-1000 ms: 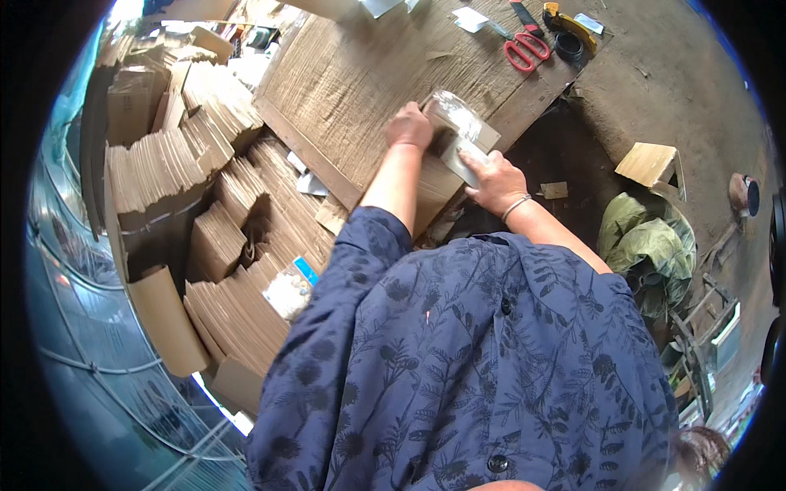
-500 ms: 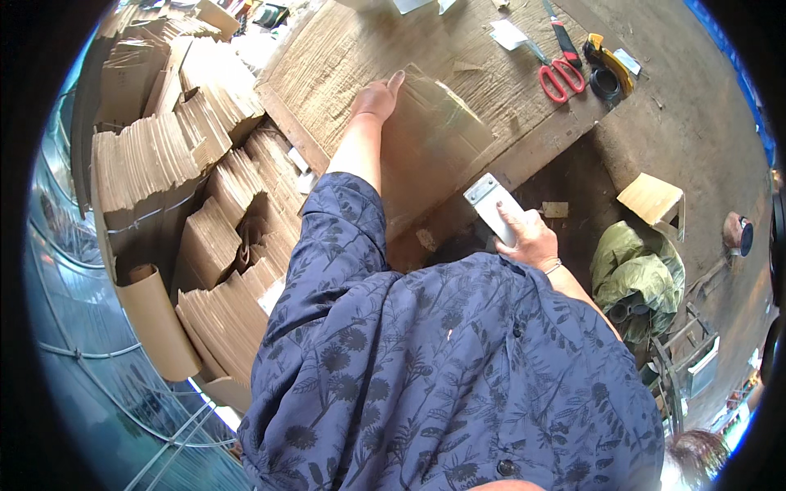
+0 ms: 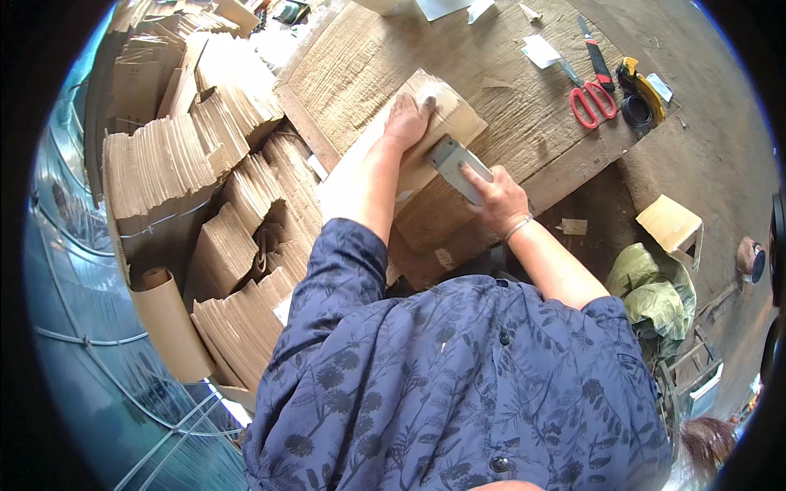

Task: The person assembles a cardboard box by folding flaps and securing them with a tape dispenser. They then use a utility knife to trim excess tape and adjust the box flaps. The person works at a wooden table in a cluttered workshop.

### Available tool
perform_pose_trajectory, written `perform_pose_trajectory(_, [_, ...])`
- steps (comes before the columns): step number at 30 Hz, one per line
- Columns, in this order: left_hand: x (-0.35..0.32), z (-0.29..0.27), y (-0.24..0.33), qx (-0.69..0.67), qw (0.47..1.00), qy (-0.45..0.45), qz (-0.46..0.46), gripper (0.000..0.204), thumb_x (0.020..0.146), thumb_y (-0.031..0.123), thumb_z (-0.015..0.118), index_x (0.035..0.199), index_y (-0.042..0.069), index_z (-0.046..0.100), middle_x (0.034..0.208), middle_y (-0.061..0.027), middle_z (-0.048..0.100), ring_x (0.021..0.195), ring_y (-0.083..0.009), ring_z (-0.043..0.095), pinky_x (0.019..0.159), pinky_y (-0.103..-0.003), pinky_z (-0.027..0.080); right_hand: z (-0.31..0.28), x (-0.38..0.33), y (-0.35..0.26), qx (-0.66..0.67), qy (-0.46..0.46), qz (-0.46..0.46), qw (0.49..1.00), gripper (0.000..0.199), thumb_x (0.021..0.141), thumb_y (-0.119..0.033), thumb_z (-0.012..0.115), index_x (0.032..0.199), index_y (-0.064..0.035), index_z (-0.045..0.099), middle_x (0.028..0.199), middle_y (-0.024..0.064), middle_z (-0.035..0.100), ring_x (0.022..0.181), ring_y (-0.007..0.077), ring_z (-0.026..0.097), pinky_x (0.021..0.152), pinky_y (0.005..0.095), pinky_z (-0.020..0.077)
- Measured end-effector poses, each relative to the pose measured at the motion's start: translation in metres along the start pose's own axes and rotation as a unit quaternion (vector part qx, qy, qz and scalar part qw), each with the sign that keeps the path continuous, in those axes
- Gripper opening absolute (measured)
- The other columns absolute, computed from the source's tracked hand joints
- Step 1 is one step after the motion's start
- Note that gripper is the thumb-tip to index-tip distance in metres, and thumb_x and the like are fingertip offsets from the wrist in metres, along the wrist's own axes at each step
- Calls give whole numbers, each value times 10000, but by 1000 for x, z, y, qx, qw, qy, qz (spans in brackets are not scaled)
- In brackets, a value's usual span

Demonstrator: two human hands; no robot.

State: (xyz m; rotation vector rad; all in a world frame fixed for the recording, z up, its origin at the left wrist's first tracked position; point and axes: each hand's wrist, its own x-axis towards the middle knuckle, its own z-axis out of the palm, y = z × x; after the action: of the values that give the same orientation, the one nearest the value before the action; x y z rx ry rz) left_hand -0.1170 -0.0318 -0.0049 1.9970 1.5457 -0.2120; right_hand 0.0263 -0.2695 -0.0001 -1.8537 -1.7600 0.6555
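Note:
A flat cardboard piece (image 3: pixel 442 123) lies on the wooden table (image 3: pixel 508 98). My left hand (image 3: pixel 407 121) rests on top of it with fingers curled, pressing it down. My right hand (image 3: pixel 495 196) grips a flat grey metal blade tool (image 3: pixel 454 164), whose end lies against the cardboard's near edge, just right of my left hand.
Stacks of folded cardboard (image 3: pixel 205 164) stand to the left of the table. Red-handled scissors (image 3: pixel 591 98), a yellow and black tape tool (image 3: pixel 643 90) and paper scraps lie at the table's far right. A small cardboard box (image 3: pixel 671 222) and green bags (image 3: pixel 651 290) sit on the floor at right.
My left hand drew back from a far reach and now presses a cardboard piece. My right hand came up from the table's edge and brought the grey tool to the cardboard.

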Motion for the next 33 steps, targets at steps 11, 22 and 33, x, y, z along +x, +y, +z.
perform_pose_trajectory(11, [6, -24, 8, 158, 979, 100, -86, 789, 891, 745, 320, 1139, 78, 659, 1125, -226, 662, 1077, -394, 627, 921, -471, 489, -1, 57, -23, 27, -29, 21, 999, 691, 752, -345, 759, 1382, -379, 479, 1011, 143, 514, 913, 322, 616, 774, 428, 550])
perform_pose_trajectory(22, [97, -104, -58, 145, 983, 115, -14, 988, 896, 773, 187, 1140, -74, 632, 1158, -308, 616, 1146, -407, 585, 990, -447, 460, -17, 6, -7, 24, 14, 20, 999, 716, 657, -324, 804, 1326, -357, 549, 904, 95, 497, 795, 275, 605, 675, 380, 556])
perform_pose_trajectory(33, [185, -136, -119, 28, 980, 190, 45, 955, 871, 763, 361, 1148, -113, 620, 1145, -330, 619, 1144, -424, 578, 990, -403, 425, 6, 2, 10, 60, 5, 52, 997, 714, 632, -233, 802, 1303, -309, 572, 909, 93, 531, 808, 271, 606, 697, 369, 538])
